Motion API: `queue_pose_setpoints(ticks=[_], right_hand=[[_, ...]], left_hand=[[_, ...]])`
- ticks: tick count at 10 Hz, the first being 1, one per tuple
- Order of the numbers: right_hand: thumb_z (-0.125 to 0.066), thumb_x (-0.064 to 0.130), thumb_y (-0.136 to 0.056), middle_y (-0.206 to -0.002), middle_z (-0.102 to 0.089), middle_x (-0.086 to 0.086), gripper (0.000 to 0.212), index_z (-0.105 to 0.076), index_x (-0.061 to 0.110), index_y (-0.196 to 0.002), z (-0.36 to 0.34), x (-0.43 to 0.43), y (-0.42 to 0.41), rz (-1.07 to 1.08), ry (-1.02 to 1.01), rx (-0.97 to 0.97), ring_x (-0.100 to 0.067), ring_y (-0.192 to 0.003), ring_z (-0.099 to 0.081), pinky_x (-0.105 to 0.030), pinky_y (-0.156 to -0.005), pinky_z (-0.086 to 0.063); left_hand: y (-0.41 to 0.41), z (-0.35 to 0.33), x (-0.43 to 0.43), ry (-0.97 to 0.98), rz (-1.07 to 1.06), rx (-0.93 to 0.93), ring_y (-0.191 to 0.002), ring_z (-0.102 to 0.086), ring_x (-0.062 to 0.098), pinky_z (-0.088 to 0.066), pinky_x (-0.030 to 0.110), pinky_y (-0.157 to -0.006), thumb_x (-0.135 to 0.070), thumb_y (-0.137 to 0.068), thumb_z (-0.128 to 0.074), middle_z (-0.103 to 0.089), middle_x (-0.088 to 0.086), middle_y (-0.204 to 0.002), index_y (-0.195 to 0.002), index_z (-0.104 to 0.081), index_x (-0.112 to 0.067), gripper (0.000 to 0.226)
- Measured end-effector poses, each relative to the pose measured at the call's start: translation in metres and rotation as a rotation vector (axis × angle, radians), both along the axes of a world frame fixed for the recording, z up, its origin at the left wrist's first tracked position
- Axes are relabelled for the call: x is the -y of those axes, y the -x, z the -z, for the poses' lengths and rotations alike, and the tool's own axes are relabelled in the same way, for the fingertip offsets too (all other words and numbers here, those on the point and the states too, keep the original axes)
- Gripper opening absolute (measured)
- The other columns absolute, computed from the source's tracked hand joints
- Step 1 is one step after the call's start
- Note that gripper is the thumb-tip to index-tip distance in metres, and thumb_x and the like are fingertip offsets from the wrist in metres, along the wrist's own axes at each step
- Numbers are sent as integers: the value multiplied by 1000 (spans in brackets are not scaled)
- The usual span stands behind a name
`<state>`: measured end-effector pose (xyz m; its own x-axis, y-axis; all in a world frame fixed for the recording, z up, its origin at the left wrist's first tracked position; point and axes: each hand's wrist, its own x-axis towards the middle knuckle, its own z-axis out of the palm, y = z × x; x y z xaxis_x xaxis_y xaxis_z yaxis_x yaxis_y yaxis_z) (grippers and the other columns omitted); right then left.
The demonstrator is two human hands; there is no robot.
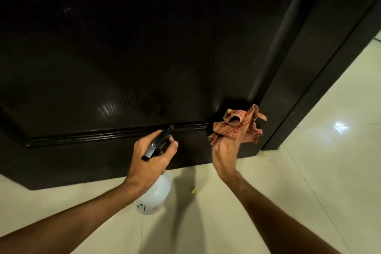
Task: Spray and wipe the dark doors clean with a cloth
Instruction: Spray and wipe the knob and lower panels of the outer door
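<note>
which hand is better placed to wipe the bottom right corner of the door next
Right. The right hand grips the checked cloth beside that corner of the dark door. The left hand holds the spray bottle, further left.

The floor (309,181) is laid in large, glossy cream tiles, parted by thin pale grout lines (305,183) that run slantwise across the view. A small yellow-green scrap (193,190) lies alone on a tile, near the bottom edge of the dark glossy door (123,68), which stands along the tiles at the left and middle. At the right, the foot of the dark door frame (274,144) rests on the floor. Beyond it, a bright white glint (341,127) shows on one tile. Soft grey shadows (182,179) fall on the tiles below the door.
</note>
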<state>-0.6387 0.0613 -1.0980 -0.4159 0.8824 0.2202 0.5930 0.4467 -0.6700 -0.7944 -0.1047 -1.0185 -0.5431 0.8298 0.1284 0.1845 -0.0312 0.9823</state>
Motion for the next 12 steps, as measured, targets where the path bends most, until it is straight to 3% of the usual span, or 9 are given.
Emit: queue_pose_setpoints(ticks=[2,3,4,5,8,9,10,11,12], right_hand=[[-33,47,-100,-146,-47,-2,67,-29,7,-153,42,-34,-1,239,-5,-354,-36,-134,-45,-41,-120,-31],[-34,34,-102,-141,-48,-5,57,-35,8,-153,12,-39,-1,565,220,-806,-32,-130,-47,-43,-114,-35],[-38,38,-106,-147,-34,6,61,-7,45,-159,26,-45,1,660,467,-855,-17,-129,-43,-40,-115,-33],[-37,40,-106,-139,-52,2,49,-24,47,-152,43,-49,-6,671,580,-963,-12,-105,-57,-35,-103,-46],[-41,17,-109,-158,-14,9,56,-20,25,-160,-45,-78,-16,491,-46,-782,-15,-151,-15,-14,-120,-7],[-44,8,-106,-142,-42,-4,37,-48,0,-143,-51,-71,-24,654,181,-882,-23,-137,-39,-1,-97,-20],[-45,10,-103,-130,-47,-9,27,-58,4,-126,-86,-43,-3,426,91,-761,-22,-120,-46,-13,-108,-23],[-39,22,-84,-146,-40,-20,47,-52,20,-129,-91,-22,21,82,-251,-530,-22,-144,-32,-44,-125,-18],[-42,15,-94,-166,-15,-14,70,-18,5,-159,-92,-26,34,260,-288,-617,-26,-155,-11,-54,-125,-9]], left_hand=[[-20,7,-22,21,56,12,-45,-47,15,-43,33,-46,-12,-95,-74,-66,28,-82,-81,-68,-19,17],[-27,8,-29,6,81,22,-46,-48,13,-43,32,-46,-11,-95,-74,-66,25,-80,-81,-69,-19,17],[-31,9,-37,25,92,-1,-46,-49,13,-43,31,-45,-11,-95,-74,-67,24,-80,-80,-68,-18,18],[-36,9,-39,38,105,1,-45,-49,10,-43,29,-44,-11,-95,-74,-68,24,-80,-78,-68,-19,20],[-45,-9,-48,37,137,-1,-49,-51,11,-45,29,-47,-17,-94,-76,-68,21,-81,-80,-69,-21,16],[-45,-27,-48,6,148,-22,-48,-49,11,-44,30,-46,-16,-95,-75,-64,24,-79,-79,-69,-19,17],[-37,-44,-44,-12,144,-52,-48,-48,14,-44,31,-47,-16,-95,-75,-62,27,-79,-82,-68,-17,15],[-27,-55,-33,-18,104,-22,-47,-47,12,-44,32,-48,-23,-92,-77,-64,28,-82,-83,-70,-17,14],[-14,-66,-13,-27,54,-11,-47,-49,11,-46,32,-48,-28,-91,-77,-66,27,-85,-83,-71,-20,13]])
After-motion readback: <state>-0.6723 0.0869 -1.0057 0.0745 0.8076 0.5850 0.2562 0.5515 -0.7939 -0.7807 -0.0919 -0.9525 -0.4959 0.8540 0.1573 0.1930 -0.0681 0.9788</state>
